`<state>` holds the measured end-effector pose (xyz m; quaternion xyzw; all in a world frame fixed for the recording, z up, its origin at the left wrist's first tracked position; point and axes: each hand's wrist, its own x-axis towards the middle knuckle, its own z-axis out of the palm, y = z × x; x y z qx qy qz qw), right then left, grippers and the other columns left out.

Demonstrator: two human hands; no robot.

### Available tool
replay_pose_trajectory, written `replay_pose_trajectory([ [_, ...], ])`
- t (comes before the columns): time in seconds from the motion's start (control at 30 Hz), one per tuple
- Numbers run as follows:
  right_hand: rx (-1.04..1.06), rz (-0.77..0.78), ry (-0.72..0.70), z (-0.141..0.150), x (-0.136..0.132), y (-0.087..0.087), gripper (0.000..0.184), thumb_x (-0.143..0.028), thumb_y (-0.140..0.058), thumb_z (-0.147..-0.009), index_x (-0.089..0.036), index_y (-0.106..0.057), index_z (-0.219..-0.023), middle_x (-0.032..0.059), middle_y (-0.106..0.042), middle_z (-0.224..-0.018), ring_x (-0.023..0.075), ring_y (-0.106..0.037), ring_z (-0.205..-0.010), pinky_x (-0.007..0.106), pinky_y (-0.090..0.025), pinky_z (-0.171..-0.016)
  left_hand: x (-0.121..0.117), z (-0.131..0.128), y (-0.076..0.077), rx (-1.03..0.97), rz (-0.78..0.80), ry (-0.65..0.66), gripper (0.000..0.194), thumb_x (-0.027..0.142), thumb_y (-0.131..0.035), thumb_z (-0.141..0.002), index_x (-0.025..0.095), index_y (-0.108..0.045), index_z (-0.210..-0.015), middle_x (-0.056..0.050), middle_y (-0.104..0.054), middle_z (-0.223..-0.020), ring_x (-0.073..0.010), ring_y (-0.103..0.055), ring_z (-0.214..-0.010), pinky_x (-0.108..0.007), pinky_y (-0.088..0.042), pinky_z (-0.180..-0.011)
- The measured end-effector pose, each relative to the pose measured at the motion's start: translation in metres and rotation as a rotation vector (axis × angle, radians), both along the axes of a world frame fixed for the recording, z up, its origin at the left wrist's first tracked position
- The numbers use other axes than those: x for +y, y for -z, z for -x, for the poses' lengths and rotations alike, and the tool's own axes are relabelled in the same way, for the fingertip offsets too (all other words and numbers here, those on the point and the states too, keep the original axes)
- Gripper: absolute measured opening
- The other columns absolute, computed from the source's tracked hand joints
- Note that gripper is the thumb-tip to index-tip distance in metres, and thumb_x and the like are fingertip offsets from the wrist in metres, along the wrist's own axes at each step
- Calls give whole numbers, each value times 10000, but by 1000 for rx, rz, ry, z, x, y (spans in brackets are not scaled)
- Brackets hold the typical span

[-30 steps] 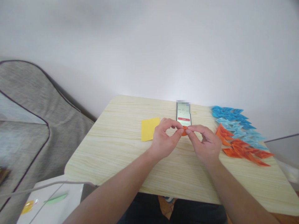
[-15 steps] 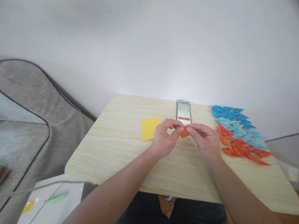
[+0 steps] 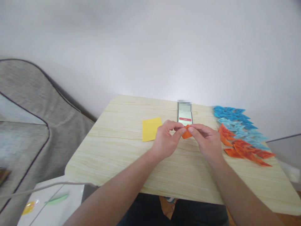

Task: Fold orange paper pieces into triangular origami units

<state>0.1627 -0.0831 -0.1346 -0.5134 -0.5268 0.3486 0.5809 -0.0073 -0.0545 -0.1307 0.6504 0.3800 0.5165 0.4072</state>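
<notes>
Between my two hands is a small piece of folded orange paper (image 3: 187,134), pinched at its upper edges above the wooden table. My left hand (image 3: 166,138) grips its left side with thumb and index finger. From the right, my right hand (image 3: 207,140) pinches the other side, thumb on the near face. Fingertips cover part of the folds. A yellow square of paper (image 3: 150,130) lies beside my left hand, its right edge partly behind the hand. Just beyond the orange paper a phone (image 3: 185,114) with a lit screen lies on the table.
Folded paper pieces lie along the table's right side: dark blue (image 3: 228,112), light blue (image 3: 235,127) and orange (image 3: 245,151). The pale wooden table (image 3: 110,131) meets a white wall (image 3: 150,50). Grey fabric (image 3: 63,131) and a white box (image 3: 54,201) are at the left.
The thumbs have spread slightly apart, and a little more of the orange paper shows between them. Both hands stay in nearly the same place.
</notes>
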Motion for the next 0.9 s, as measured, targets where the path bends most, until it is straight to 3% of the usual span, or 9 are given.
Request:
replay_pose_trajectory([
  [0.67,-153,-38,36,-2,-3,1,140,-383,-772,-899,-244,-770,-908,26,-759,-855,192,-687,-793,335,-531,-756,0,1,-1,28,-37,75,106,242,-688,-949,205,-779,-910,-47,-744,-897,-195,-635,-915,-356,-495,-868],
  [0.9,-205,-65,-44,-4,-3,0,195,-370,-804,-867,-249,-786,-1019,50,-775,-982,232,-706,-907,410,-554,-890,3,1,0,-72,70,26,118,286,-678,-955,209,-765,-942,-59,-757,-940,-201,-638,-891,-364,-514,-845],
])
